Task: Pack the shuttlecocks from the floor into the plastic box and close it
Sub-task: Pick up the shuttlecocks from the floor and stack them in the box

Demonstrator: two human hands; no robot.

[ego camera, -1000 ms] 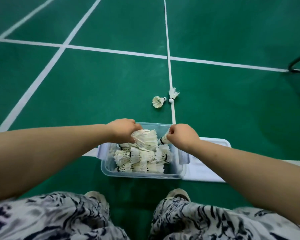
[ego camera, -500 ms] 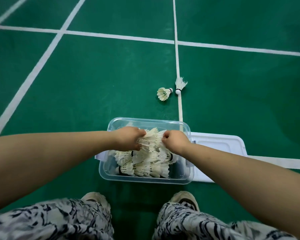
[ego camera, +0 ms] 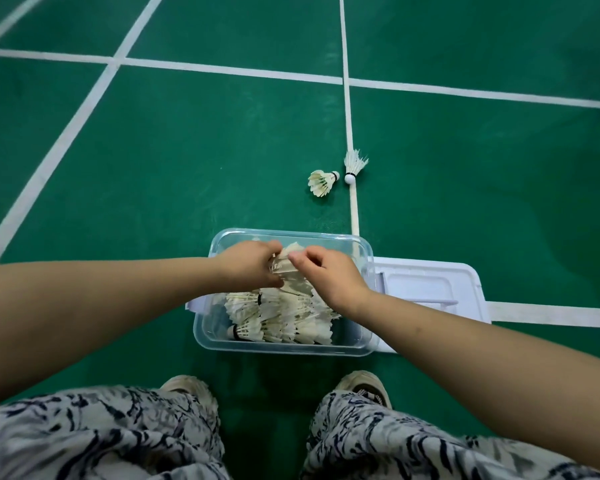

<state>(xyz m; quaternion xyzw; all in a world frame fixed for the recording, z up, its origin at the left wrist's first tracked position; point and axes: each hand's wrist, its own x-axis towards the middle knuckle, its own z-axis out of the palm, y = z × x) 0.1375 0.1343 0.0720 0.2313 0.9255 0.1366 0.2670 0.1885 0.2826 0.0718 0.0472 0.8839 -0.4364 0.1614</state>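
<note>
The stacked shuttlecocks [ego camera: 286, 265] hang over the plastic box [ego camera: 281, 345], where my right hand [ego camera: 329, 275] has closed in beside my left hand [ego camera: 248, 268]. Both hands' curled fingers pinch the feathers, so they can drop in. My knuckles hide how many I hold, two loose shuttlecocks [ego camera: 321, 181] wait beyond, and the lid [ego camera: 430, 282] lies off.

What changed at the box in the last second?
The right hand has moved left from the rim of the clear plastic box to meet the left hand; both pinch one bunch of white feather shuttlecocks. The two loose shuttlecocks on the green floor and the white lid stayed put.
</note>
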